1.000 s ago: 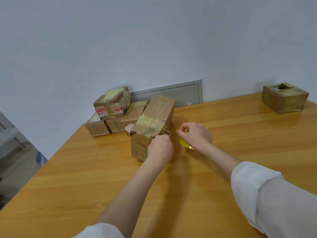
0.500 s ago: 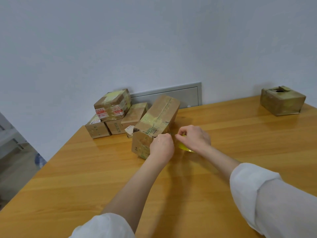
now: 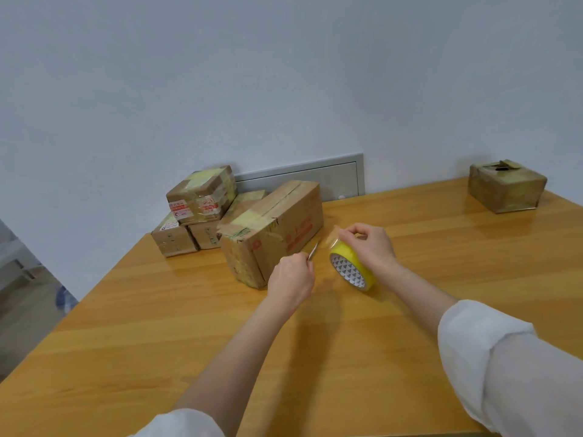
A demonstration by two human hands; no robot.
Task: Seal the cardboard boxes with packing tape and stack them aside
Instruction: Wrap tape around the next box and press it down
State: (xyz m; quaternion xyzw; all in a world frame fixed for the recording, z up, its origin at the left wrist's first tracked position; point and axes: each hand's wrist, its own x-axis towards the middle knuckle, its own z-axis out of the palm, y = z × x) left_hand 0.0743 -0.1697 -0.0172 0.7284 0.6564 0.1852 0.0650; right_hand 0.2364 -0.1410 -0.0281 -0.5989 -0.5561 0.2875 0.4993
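The small cardboard boxes point(image 3: 202, 197) sit in a pile at the far left corner of the tabletop point(image 3: 157, 342), close to the wall point(image 3: 284, 74). They are brown, with yellowish tape wrapped round them and some red and white stickers point(image 3: 179, 210).

Next to them, more to the middle, lies the long box point(image 3: 277, 225). Its flaps are down and tape runs along the top. It looks stiff and probably light. The shiny tape may be slippery, so I would hold it by its two long sides, on bare cardboard.

Just beside its near end, the left hand point(image 3: 291, 280) is curled round a thin little blade point(image 3: 313, 252). The blade points toward the yellow tape roll point(image 3: 353, 268), which the right hand point(image 3: 372, 247) grips from above.

One more crumpled box point(image 3: 506, 187) sits alone at the far right corner.
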